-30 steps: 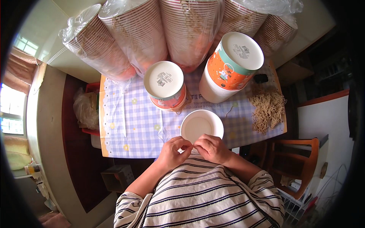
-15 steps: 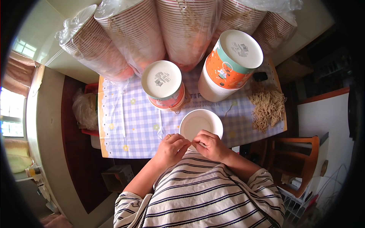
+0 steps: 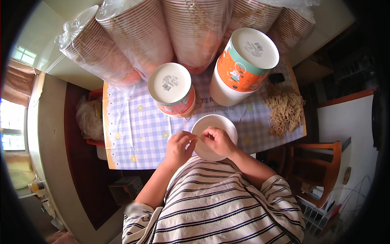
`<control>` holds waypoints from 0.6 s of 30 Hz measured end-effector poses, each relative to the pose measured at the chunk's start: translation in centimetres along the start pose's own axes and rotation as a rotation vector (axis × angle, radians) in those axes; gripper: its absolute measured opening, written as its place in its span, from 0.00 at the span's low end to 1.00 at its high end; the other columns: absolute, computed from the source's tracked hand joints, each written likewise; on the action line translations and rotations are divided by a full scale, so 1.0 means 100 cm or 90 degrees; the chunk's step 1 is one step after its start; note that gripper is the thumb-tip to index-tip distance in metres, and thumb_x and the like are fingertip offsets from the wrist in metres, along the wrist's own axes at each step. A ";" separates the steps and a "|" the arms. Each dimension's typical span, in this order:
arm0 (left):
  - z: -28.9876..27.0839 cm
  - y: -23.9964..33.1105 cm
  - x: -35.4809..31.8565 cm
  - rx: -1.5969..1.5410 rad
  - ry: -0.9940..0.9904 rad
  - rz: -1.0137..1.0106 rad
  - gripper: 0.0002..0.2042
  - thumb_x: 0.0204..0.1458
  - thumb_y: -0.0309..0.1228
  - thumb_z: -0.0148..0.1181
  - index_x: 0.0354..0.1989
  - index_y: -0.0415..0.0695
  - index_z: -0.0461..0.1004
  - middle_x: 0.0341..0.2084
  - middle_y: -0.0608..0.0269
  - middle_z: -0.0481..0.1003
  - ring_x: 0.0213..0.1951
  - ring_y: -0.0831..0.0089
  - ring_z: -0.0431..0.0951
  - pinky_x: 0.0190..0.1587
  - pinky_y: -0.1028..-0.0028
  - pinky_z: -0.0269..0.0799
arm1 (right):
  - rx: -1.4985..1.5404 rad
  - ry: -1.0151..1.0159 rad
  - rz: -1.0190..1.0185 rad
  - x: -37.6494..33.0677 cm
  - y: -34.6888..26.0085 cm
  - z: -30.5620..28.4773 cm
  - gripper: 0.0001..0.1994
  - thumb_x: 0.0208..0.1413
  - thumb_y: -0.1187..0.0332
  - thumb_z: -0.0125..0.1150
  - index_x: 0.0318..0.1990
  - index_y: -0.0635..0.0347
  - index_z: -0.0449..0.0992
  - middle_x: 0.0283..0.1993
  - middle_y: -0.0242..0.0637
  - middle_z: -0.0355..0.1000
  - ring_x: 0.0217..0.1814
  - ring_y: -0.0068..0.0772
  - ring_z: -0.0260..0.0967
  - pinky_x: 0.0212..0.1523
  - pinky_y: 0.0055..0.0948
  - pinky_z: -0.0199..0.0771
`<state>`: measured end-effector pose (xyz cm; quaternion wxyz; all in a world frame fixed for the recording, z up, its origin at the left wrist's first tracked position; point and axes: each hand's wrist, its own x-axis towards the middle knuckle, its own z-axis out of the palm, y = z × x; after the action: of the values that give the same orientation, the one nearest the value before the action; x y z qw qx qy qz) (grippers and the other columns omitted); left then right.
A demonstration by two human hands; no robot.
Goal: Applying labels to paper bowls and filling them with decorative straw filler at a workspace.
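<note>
Fingers of left hand (image 3: 178,147) and right hand (image 3: 217,140) pinch narrowly at the near rim of a white paper bowl (image 3: 214,136) on the worktop (image 3: 138,126). What they nip cannot be told. Best practice, by judgement: keep the pinch small and steady the bowl's rim.

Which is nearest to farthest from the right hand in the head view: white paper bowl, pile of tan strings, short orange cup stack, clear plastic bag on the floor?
From the right hand:
1. White paper bowl, touching it.
2. Short orange cup stack, up-left.
3. Pile of tan strings, right.
4. Clear plastic bag, far left.

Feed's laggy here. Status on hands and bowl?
Left hand and right hand both pinching the white paper bowl at its near rim. Upturned bowl stack just behind.
</note>
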<state>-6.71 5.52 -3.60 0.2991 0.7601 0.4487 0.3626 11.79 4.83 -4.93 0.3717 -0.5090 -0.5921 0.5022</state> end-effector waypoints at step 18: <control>0.006 -0.049 0.012 -0.120 -0.091 -0.270 0.08 0.53 0.26 0.58 0.40 0.40 0.78 0.27 0.63 0.72 0.24 0.81 0.69 0.28 0.79 0.67 | -0.128 0.093 -0.007 0.023 0.026 0.014 0.02 0.48 0.76 0.59 0.27 0.64 0.73 0.27 0.41 0.70 0.28 0.39 0.70 0.29 0.33 0.69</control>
<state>-8.07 8.57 -7.46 0.4689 0.6414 0.5403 0.2771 10.56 6.73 -7.98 0.3637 -0.5756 -0.6136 0.3997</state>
